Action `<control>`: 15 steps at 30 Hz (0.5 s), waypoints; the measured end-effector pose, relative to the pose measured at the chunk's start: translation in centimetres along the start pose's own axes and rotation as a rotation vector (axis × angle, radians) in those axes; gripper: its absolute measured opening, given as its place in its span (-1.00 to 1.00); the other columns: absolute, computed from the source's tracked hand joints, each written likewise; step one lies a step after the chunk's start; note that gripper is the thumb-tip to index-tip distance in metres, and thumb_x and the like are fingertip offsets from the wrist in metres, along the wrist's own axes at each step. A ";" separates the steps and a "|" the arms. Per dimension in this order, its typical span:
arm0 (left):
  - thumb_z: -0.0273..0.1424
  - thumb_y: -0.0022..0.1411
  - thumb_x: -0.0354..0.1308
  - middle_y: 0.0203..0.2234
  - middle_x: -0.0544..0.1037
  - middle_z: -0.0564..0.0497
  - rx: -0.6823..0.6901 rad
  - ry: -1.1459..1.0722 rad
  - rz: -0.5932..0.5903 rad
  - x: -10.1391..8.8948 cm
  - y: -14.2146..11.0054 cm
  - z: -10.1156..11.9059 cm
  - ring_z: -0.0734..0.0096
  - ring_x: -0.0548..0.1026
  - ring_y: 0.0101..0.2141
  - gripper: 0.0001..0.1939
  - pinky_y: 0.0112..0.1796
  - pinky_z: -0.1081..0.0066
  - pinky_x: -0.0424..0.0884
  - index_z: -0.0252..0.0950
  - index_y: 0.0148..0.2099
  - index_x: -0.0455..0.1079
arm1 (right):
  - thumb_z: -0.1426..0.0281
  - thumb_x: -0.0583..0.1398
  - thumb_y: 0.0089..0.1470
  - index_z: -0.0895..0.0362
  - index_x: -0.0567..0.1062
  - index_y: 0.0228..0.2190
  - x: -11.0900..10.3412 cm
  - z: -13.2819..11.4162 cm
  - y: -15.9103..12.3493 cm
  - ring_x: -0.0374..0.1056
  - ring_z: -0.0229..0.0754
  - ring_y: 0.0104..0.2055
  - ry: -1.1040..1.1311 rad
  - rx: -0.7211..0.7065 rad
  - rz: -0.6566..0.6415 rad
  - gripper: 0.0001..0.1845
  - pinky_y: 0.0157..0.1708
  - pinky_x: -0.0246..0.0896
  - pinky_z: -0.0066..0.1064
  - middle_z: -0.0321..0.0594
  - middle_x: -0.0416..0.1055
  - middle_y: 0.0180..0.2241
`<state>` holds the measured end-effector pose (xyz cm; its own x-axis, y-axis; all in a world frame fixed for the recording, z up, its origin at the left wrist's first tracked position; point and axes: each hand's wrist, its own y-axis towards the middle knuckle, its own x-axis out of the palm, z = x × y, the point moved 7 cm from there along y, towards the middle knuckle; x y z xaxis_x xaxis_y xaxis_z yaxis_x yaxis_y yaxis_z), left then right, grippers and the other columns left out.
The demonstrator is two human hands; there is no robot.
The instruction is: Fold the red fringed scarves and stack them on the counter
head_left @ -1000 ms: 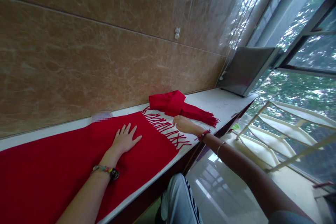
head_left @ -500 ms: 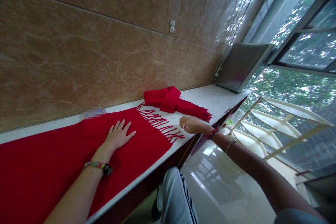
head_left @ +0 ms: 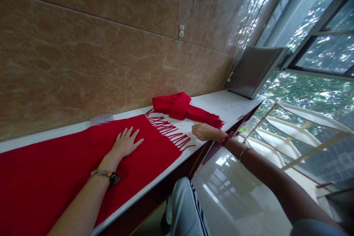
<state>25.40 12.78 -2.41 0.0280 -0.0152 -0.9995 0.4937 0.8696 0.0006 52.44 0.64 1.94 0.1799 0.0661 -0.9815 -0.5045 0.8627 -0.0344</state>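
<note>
A wide red scarf (head_left: 63, 158) lies spread along the white counter, its fringe (head_left: 171, 131) fanned out at the right end. Flat on the cloth, fingers spread, rests my left hand (head_left: 126, 143); a beaded bracelet circles that wrist. My right hand (head_left: 205, 132) is curled closed just beyond the fringe tips, over the counter's front part. Its fingertips are turned out of sight, so I cannot see whether a strand is in them. Behind the fringe, against the wall side, is a second red scarf (head_left: 179, 106), folded over itself with its fringed end near my right hand.
The narrow white counter (head_left: 218, 103) runs along a brown tiled wall (head_left: 83, 62). A grey metal box-like object (head_left: 254, 70) stands at its far end. To the right are a cream rack (head_left: 293, 132), windows and a shiny floor. A clear packet (head_left: 102, 119) lies by the wall.
My right hand has moved slightly right, and its fingers look more tightly curled. The fringe strands nearest the front edge have shifted a little. My left hand stays flat on the scarf.
</note>
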 end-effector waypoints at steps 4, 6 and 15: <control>-0.03 0.18 -0.24 0.21 -0.04 -0.16 -0.005 -0.009 0.000 0.1 0.0 -0.1 0.08 -0.08 0.18 -0.36 0.09 0.14 -0.09 -0.22 0.24 -0.05 | 0.54 0.02 -0.04 0.19 0.44 -0.35 -2.2 -3.5 1.3 0.26 -0.21 -0.22 0.171 -0.092 0.159 -0.77 -0.17 0.17 -0.36 -0.13 0.39 -0.33; -0.03 0.18 -0.24 0.21 -0.05 -0.16 -0.008 -0.012 0.004 0.3 0.0 -0.1 0.06 -0.08 0.18 -0.36 0.09 0.13 -0.08 -0.22 0.24 -0.05 | 0.47 0.04 0.02 0.18 0.39 -0.17 -2.7 -6.3 2.8 0.20 -0.20 -0.06 0.271 -0.169 0.219 -0.70 -0.04 0.10 -0.33 -0.10 0.37 -0.16; -0.27 0.23 -0.15 0.13 0.16 -0.24 0.115 0.175 0.212 -3.5 -2.9 2.5 0.09 0.08 0.13 -0.51 0.07 0.12 -0.01 -0.36 0.16 0.14 | 0.20 -0.06 0.15 0.23 0.07 0.13 0.3 -9.1 4.9 -0.18 -0.13 0.22 0.302 -0.228 0.079 -0.42 0.14 -0.20 -0.19 0.03 -0.02 0.17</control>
<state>26.09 9.11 1.19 -0.0040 0.2548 -0.9670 0.5884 0.7825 0.2037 42.33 0.30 -0.20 -0.1072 -0.0519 -0.9929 -0.6877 0.7251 0.0363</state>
